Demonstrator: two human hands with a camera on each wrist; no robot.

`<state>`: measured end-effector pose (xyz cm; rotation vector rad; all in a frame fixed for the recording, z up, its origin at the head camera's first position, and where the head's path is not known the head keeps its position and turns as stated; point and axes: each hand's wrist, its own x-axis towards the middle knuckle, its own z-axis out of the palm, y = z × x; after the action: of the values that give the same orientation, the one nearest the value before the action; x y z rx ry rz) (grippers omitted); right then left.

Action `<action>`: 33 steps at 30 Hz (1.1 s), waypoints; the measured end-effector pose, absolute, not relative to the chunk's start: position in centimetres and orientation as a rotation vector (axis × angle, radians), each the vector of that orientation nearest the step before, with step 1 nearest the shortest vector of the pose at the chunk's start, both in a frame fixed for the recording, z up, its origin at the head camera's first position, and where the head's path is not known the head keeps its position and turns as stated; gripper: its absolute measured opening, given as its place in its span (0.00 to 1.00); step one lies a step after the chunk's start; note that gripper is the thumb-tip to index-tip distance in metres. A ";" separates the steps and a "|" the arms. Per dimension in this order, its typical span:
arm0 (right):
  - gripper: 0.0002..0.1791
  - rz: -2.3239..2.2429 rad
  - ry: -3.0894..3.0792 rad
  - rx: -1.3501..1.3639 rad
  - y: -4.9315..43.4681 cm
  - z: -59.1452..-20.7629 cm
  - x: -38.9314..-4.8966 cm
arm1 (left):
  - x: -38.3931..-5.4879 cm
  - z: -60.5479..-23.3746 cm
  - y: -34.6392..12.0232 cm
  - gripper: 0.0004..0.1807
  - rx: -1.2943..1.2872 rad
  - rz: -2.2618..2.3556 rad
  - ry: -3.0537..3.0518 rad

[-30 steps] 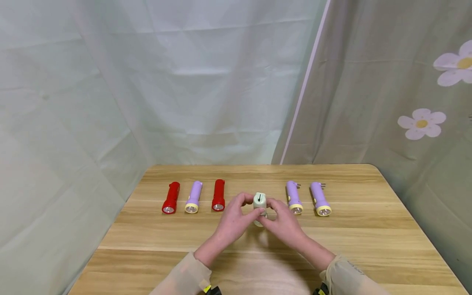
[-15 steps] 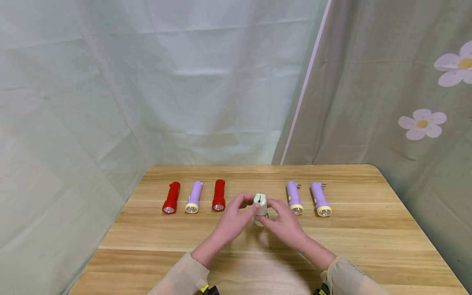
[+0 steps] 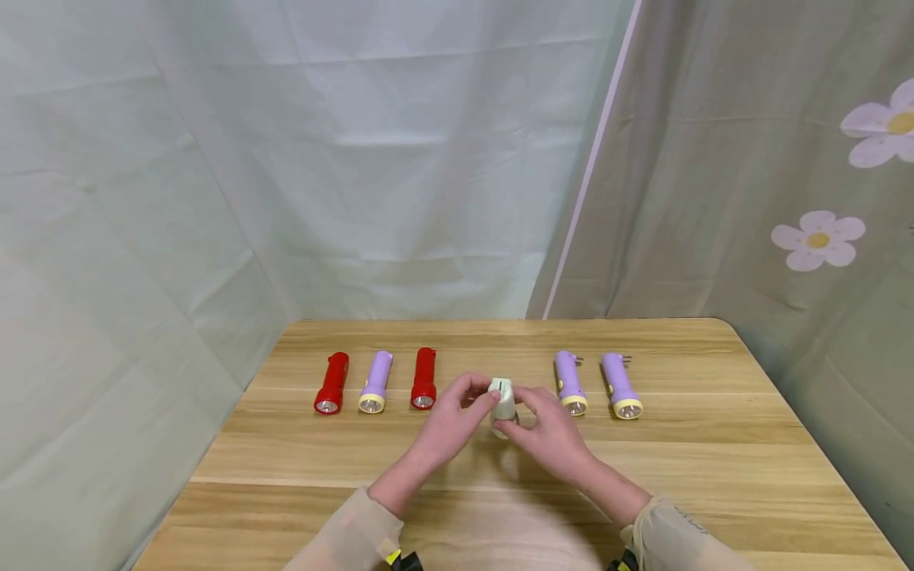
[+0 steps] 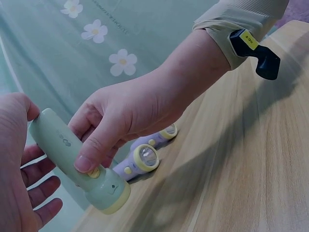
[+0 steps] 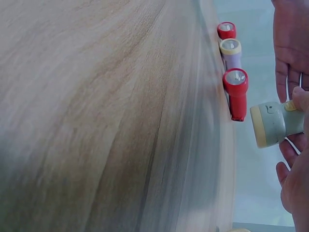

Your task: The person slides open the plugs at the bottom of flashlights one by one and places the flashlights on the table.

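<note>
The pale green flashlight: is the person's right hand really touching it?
Touching. The left wrist view shows the right hand with its thumb against the pale green flashlight, beside the yellow button.

I took it for a small curtained-off booth, though whether it stood in a home or a lab I couldn't tell. Pale, creased curtains (image 3: 428,198) hung behind the wood-grain table (image 3: 714,476) at twelve o'clock and closed in at ten and at two. Out toward two o'clock the cloth bore large printed flowers (image 3: 817,240) (more shower curtain than workshop, to my eye). A black device (image 4: 268,65) with a yellow label sat at the cuff of a sleeve (image 4: 212,34), giving the booth the look of a recording setup.
</note>
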<state>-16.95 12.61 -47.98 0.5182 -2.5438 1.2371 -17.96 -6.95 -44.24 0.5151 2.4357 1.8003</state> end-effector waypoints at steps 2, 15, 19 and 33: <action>0.26 1.231 -2.547 0.518 12.6 -48.0 -17.0 | -18.0 -44.2 -6.9 0.15 0.505 1.802 2.436; 0.24 1.408 -2.552 0.379 12.2 -48.0 -16.9 | -17.7 -44.0 -6.8 0.12 0.479 1.802 2.453; 0.22 1.463 -2.558 0.330 12.2 -47.8 -16.8 | -17.7 -44.0 -6.7 0.13 0.491 1.800 2.457; 0.20 1.393 -2.569 0.357 12.2 -47.9 -16.7 | -17.7 -43.8 -6.5 0.13 0.468 1.797 2.458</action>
<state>-16.74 12.20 -47.89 0.3566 -2.5693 1.3928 -17.65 -6.49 -43.80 0.4682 2.4583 1.7968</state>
